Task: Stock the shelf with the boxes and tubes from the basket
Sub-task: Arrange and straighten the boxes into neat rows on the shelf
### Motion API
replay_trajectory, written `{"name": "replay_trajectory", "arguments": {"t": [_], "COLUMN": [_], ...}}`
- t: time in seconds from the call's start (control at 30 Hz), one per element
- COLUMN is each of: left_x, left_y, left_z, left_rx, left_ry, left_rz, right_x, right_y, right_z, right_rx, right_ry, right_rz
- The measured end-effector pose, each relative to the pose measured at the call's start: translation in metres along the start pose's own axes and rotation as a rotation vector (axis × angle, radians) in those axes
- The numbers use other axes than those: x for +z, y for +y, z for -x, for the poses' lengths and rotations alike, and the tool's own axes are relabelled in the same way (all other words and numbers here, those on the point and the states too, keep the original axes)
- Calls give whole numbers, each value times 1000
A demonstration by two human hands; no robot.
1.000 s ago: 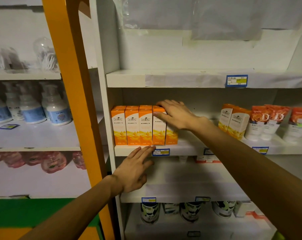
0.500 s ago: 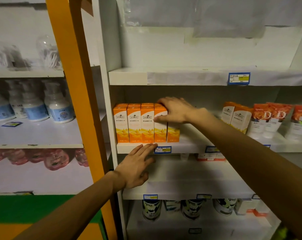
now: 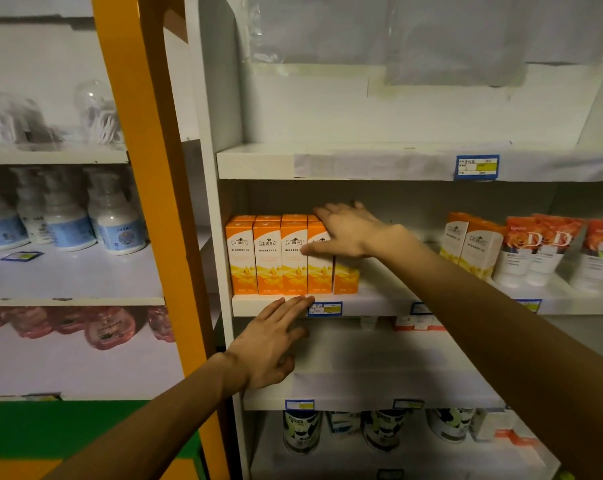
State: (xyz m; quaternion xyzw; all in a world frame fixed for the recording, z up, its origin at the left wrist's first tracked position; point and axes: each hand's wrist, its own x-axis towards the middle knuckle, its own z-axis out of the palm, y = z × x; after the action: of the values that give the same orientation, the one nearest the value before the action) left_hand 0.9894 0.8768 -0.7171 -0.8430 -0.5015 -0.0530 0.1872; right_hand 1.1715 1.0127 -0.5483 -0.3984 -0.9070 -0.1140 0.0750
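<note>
Boxes (image 3: 293,258), orange cartons in a row on shelf (image 3: 379,301): likely light, stiff, crushable; take by side faces. Left hand (image 3: 272,344) at 7 o'clock, flat, fingertips on shelf edge. Right hand (image 3: 348,230) farther in, fingers straight, pressing the end box.

White shelving unit (image 3: 327,161) stood against a pale wall (image 3: 431,112) under dim light; an orange upright (image 3: 147,168) separated it from a neighbouring white rack (image 3: 68,278); blue price labels (image 3: 476,167) lined shelf edges

A shop aisle. White shelves (image 3: 362,164) carry blue price labels (image 3: 476,167) on their front edges. Identical orange boxes (image 3: 279,258), tubes (image 3: 535,251) and pump bottles (image 3: 120,226) stand in rows.
</note>
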Motion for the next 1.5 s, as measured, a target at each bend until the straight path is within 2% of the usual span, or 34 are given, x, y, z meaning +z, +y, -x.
{"name": "replay_trajectory", "arguments": {"t": [0.23, 0.77, 1.07, 1.13, 1.2, 1.37, 1.5], "left_x": [-2, 0, -7, -12, -25, -76, -92], "left_y": [-1, 0, 2, 2, -2, -27, -45], "left_z": [1, -2, -2, -4, -8, -34, -40], "left_rx": [4, -23, -27, -44, -40, -169, -211], "left_ry": [3, -12, -7, 34, 145, 393, 340], "left_rz": [-4, -15, 57, 139, 165, 56, -132], "right_x": [-11, -10, -7, -7, -7, 6, 18], "right_y": [3, 13, 10, 8, 7, 15, 17], "right_z": [-8, -7, -1, 3, 8, 16, 24], "right_rx": [0, -14, -20, 1, 10, 61, 42], "right_ry": [-86, -71, -44, -8, 30, 136, 227], "right_rz": [-114, -308, -99, -91, -96, -153, -131]}}
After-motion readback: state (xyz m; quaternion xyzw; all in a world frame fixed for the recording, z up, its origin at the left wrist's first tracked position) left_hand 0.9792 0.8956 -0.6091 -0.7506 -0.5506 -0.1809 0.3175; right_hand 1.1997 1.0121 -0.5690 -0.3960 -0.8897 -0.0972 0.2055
